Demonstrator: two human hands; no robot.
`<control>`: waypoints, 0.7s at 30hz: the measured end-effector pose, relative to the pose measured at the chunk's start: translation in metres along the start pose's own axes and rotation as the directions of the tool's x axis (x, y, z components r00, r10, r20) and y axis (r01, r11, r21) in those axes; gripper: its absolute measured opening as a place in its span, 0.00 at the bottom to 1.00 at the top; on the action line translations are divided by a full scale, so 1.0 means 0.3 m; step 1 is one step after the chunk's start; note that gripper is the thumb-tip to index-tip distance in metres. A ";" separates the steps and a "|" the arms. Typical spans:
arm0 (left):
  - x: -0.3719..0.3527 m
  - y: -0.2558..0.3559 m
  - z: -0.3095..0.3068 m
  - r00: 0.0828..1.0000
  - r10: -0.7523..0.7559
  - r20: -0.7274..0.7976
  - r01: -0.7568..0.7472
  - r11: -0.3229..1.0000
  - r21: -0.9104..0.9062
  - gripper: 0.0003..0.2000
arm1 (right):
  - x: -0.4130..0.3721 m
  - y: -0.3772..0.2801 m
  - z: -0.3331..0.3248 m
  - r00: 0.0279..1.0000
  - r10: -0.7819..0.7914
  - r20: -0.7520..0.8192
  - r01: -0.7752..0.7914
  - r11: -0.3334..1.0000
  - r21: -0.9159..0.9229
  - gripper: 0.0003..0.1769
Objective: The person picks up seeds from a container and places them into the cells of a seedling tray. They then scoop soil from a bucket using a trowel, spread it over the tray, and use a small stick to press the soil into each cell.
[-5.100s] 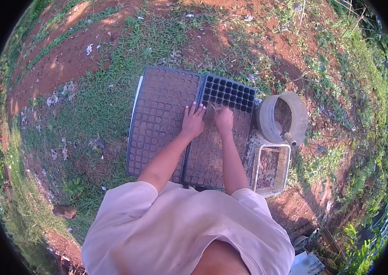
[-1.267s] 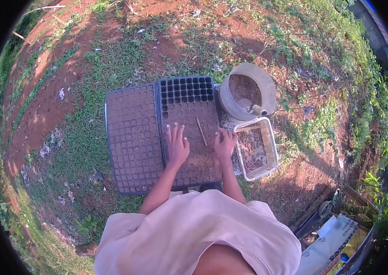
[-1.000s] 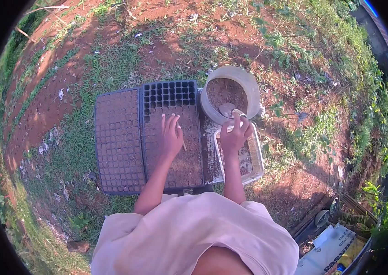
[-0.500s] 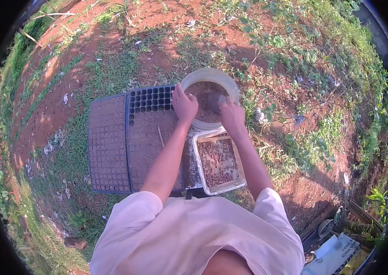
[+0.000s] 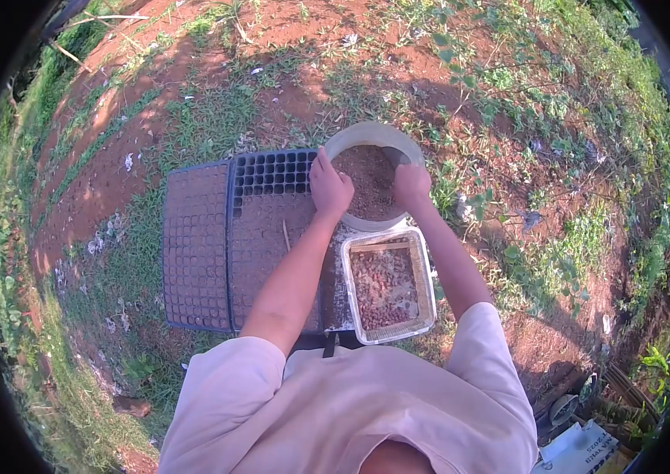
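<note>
My left hand point(image 5: 332, 186) grips the near-left rim of a round, pale translucent tub point(image 5: 366, 130). Brown soil point(image 5: 368, 178) fills its lower part. At the tub's right side, my right hand point(image 5: 412, 188) is closed around a greyish scoop-like thing point(image 5: 395, 155), mostly hidden by the hand and tilted against the inner wall. Left of the tub lies a black seedling tray point(image 5: 271, 175); its far rows of cells are unfilled, the nearer ones covered with soil. A thin stick point(image 5: 285, 235) rests on that soil.
A second seedling tray point(image 5: 196, 245), filled with soil, lies farther left. Nearer my body stands a pale rectangular basket point(image 5: 432, 304) with reddish-brown pellets or seeds. Grass and red earth surround these, and a printed white sack point(image 5: 580, 449) lies at the lower right.
My right hand has moved the scoop-like thing from the middle of the soil to the tub's right wall. My left hand stays on the rim. The whole view has shifted slightly.
</note>
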State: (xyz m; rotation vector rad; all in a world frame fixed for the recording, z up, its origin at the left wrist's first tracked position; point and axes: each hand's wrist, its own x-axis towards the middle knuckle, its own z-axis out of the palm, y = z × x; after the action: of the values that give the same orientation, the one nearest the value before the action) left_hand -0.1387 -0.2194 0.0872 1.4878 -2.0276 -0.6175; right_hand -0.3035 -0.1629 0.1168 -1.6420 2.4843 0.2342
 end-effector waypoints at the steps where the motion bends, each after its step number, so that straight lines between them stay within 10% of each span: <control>1: 0.000 0.005 -0.004 1.000 0.001 0.004 -0.001 1.000 0.000 0.39 | -0.003 0.013 0.002 0.999 0.001 0.034 -0.004 0.996 0.089 0.09; 8: -0.004 0.021 -0.023 1.000 0.010 0.004 -0.010 1.000 -0.013 0.38 | -0.031 -0.031 0.002 0.999 -0.002 -0.034 0.012 0.961 0.277 0.08; 15: 0.000 0.010 -0.019 1.000 0.010 0.024 -0.010 1.000 -0.017 0.38 | -0.176 -0.067 -0.045 0.953 -0.300 -0.034 0.302 0.943 0.141 0.12; 21: -0.002 0.012 -0.018 1.000 0.021 0.019 -0.020 0.999 -0.050 0.37 | -0.252 0.004 -0.177 0.961 -0.246 -0.125 0.251 0.968 0.028 0.05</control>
State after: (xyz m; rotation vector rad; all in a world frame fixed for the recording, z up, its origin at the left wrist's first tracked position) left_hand -0.1375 -0.2181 0.0934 1.4358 -2.0250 -0.6713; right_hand -0.2776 -0.1061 0.1847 -1.9804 2.3124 0.0502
